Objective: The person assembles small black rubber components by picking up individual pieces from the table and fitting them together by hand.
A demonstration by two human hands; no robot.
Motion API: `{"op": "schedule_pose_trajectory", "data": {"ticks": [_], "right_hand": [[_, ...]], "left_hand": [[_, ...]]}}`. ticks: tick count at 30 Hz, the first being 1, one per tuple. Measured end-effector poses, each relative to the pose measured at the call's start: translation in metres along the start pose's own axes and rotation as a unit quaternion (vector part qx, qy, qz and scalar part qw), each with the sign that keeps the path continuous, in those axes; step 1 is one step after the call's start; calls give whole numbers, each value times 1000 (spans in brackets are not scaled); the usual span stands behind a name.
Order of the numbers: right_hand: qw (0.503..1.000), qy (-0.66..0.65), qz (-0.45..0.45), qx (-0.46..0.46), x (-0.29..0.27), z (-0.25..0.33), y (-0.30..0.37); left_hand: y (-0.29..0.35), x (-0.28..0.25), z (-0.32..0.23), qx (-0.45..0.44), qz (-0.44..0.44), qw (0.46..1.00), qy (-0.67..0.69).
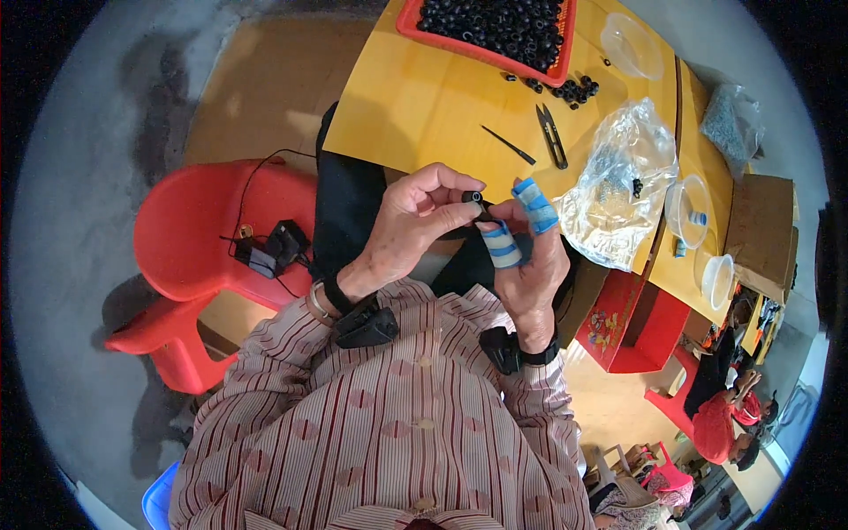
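Observation:
My left hand [402, 216] pinches a small black ring-shaped part [474, 197] between thumb and fingertips, its round hole facing up. Close against it, my right hand [536, 269] has its fingers curled. Blue-and-white striped wraps cover two of its digits, one on the thumb [500, 245] and one on a finger [535, 206]. Something dark shows where the two hands meet, too small to make out. Just beyond the hands, a thin black pointed tool [508, 144] and black thread snips [551, 137] lie on the yellow table [415, 97].
A red basket [570, 44] of black parts stands at the table's far side, several loose parts [579, 91] beside it. To the right lie a clear plastic bag [618, 181], clear tubs [632, 44] and a cardboard box [761, 234]. A red chair [190, 225] holds black adapters [287, 243].

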State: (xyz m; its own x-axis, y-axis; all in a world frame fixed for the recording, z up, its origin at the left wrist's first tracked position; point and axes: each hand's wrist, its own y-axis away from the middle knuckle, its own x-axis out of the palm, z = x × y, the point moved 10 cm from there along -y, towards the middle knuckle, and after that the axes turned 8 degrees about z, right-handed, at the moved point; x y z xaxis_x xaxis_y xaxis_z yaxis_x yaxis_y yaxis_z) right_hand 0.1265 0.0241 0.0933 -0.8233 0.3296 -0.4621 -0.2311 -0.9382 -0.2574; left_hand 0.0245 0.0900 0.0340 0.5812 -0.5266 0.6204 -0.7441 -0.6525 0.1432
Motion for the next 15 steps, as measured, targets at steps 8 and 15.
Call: {"op": "schedule_pose_trajectory", "data": {"ticks": [8,15], "right_hand": [[977,-203,-4,68,-11,-10,3],[956,-282,12,80,-12,-13,0]], "left_hand": [[2,4,3,-25,15,997,-66],[4,11,-2,2,22,993,-120]]}}
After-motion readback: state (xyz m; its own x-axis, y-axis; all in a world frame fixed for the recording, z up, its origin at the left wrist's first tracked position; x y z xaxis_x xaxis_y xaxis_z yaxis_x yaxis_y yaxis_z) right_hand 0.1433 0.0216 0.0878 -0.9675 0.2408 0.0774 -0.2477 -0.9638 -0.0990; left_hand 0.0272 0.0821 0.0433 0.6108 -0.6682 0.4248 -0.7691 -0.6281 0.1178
